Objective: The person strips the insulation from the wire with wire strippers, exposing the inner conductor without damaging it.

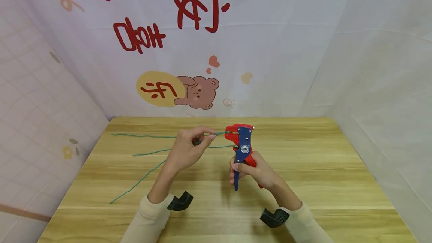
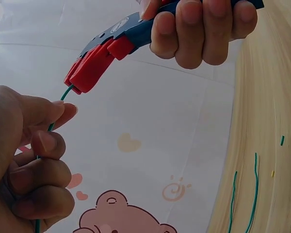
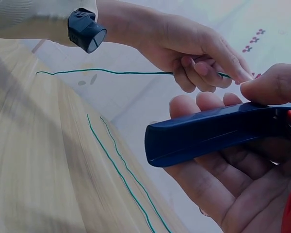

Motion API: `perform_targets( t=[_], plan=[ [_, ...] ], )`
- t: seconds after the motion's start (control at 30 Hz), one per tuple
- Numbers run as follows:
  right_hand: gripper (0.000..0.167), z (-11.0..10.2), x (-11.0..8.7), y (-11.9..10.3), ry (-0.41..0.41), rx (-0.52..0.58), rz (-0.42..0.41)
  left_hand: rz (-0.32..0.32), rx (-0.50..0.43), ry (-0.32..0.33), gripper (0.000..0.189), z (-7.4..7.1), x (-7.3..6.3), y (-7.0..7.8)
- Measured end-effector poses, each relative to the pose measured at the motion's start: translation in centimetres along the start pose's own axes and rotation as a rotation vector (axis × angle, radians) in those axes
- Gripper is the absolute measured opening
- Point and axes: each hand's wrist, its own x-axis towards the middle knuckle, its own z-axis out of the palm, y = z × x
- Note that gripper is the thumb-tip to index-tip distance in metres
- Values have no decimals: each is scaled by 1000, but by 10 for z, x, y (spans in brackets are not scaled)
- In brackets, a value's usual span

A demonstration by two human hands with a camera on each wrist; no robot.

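Note:
My left hand (image 1: 189, 149) pinches a thin green wire (image 1: 221, 133) near its end, between thumb and index finger. The wire's long tail trails out past the hand toward the table's near left. A wire stripper (image 1: 243, 140) with a blue body and red jaws is gripped around its handles by my right hand (image 1: 261, 171). In the left wrist view, the wire (image 2: 65, 92) enters the red jaws of the tool, which hide its tip. The blue handle (image 3: 208, 131) lies across the right fingers in the right wrist view.
Two more green wires lie on the wooden table (image 1: 303, 183), one farther back (image 1: 143, 136) and one nearer (image 1: 148, 153). A short green piece (image 2: 282, 141) and a tiny yellow bit (image 2: 273, 174) lie by them. A printed cloth (image 1: 276, 66) stands behind the table.

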Motion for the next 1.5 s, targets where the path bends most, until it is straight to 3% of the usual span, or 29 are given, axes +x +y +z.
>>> perform_targets(
  t=[0.57,1.5],
  plan=[
    [19,-1,-1,1,1,7,-10,66,19,5,9,4,0,0],
    [24,9,4,10,139,-50,61,33,80,-21,9,-1,3,0]
  ],
)
